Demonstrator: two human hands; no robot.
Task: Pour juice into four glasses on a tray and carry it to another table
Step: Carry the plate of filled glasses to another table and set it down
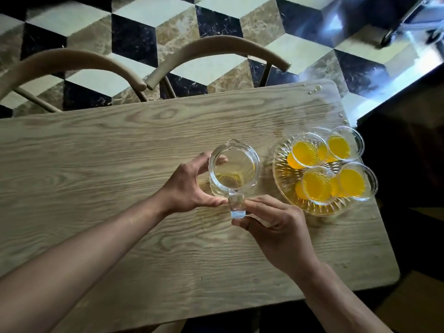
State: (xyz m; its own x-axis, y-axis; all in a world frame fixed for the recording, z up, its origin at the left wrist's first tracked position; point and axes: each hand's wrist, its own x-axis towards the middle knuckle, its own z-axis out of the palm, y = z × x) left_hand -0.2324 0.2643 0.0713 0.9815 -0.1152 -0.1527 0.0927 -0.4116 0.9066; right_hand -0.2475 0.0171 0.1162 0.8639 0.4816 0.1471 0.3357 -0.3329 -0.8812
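Note:
A clear glass jug point(234, 168) stands upright on the wooden table point(96, 164), with only a thin yellowish film of juice at its bottom. My left hand point(189, 186) wraps around the jug's left side. My right hand point(276, 227) pinches the jug's glass handle point(236, 206) at the near side. To the right, a cut-glass round tray point(283, 174) carries several clear glasses filled with orange juice, among them the far left glass point(305, 152), the far right glass point(341, 146) and the near glass point(317, 186).
Two curved wooden chair backs point(72, 61) point(216, 46) stand along the table's far edge. The floor beyond has a black, cream and brown cube pattern. The tray sits close to the table's right end, where dark space drops away. A few droplets lie near the far right corner.

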